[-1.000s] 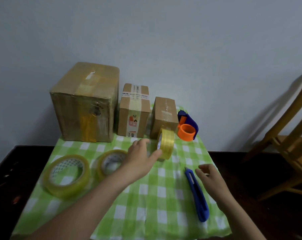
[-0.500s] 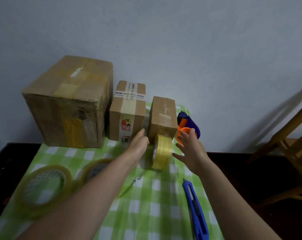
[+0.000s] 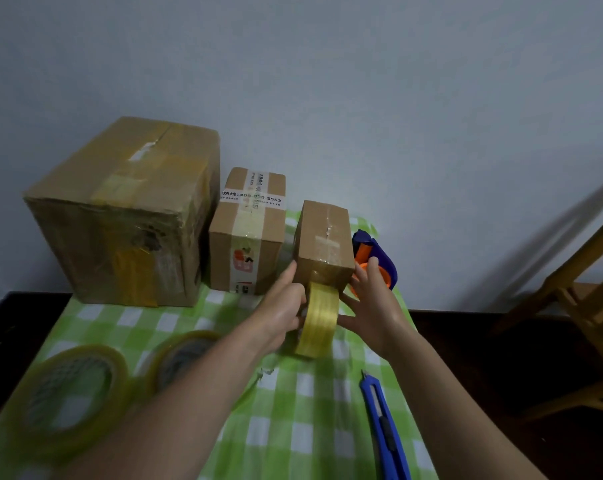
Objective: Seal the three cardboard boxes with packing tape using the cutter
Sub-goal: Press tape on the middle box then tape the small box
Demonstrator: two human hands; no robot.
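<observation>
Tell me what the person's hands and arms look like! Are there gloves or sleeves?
No gloves and no sleeves in view. The left hand and right hand are bare, with no rings that show. The left forearm and right forearm are bare too, with no watch or bracelet at either wrist.

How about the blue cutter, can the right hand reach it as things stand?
Probably yes: the cutter lies uncovered on the cloth beside the right forearm; the right hand need only leave the tape roll.

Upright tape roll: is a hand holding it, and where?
Left hand grips the upright tape roll by its left face; the right hand is open beside it.
</observation>
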